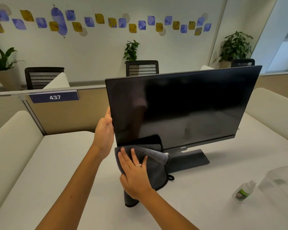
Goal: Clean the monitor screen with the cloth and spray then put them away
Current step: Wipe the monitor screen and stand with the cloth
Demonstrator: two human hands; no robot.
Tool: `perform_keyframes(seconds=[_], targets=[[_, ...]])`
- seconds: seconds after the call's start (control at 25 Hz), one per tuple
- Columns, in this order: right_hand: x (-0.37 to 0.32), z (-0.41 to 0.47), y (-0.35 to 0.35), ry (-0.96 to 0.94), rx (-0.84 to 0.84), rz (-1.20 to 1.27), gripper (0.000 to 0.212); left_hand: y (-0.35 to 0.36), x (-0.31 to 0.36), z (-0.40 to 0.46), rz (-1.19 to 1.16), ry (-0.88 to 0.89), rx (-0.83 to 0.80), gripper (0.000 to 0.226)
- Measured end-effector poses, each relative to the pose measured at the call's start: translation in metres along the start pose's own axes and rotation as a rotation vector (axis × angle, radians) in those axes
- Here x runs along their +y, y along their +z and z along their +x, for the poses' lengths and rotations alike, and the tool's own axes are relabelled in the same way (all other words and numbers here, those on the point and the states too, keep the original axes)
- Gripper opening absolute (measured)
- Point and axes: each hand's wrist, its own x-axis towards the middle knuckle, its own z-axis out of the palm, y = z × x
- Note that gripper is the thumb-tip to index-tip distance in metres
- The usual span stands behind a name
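A black monitor (181,107) stands on its dark base on the white desk (56,171), its screen dark. My left hand (105,130) grips the monitor's left edge, thumb in front and fingers behind. My right hand (133,171) presses a dark grey cloth (155,165) with straight fingers against the screen's lower left corner. Much of the cloth hangs below the bezel. A small clear spray bottle (243,190) with a green label stands at the right of the desk, away from both hands.
A clear plastic container (279,181) sits just right of the spray bottle. Cream padded dividers flank the desk on both sides. A partition with a "437" sign (54,97) stands behind; office chairs and plants lie beyond.
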Motion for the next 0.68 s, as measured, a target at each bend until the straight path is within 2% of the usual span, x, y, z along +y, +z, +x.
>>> perform_keyframes(seconds=[0.08, 0.12, 0.2, 0.28, 0.44, 0.56, 0.68], targets=[[0.000, -0.008, 0.003, -0.034, -0.041, 0.120, 0.063, 0.001, 0.001, 0.001, -0.001, -0.003, -0.001, 0.048], [-0.001, -0.013, 0.003, 0.011, -0.051, 0.221, 0.060, 0.001, 0.001, 0.002, 0.003, -0.006, -0.002, 0.048], [-0.007, -0.019, -0.008, 0.267, -0.020, 0.590, 0.051, 0.003, 0.002, 0.003, 0.004, -0.011, 0.001, 0.048], [-0.011, -0.021, -0.030, 0.587, 0.098, 0.934, 0.040, 0.005, 0.003, 0.004, -0.021, -0.015, 0.015, 0.049], [0.006, -0.021, -0.083, 0.995, 0.502, 1.355, 0.020, 0.006, 0.004, 0.004, -0.010, -0.040, 0.041, 0.049], [0.015, -0.021, -0.123, 1.050, 0.809, 1.577, 0.017, 0.005, 0.003, 0.005, 0.001, -0.040, 0.038, 0.052], [0.025, -0.009, -0.151, 0.933, 1.004, 1.810, 0.029, 0.004, 0.003, 0.005, -0.008, -0.053, 0.052, 0.053]])
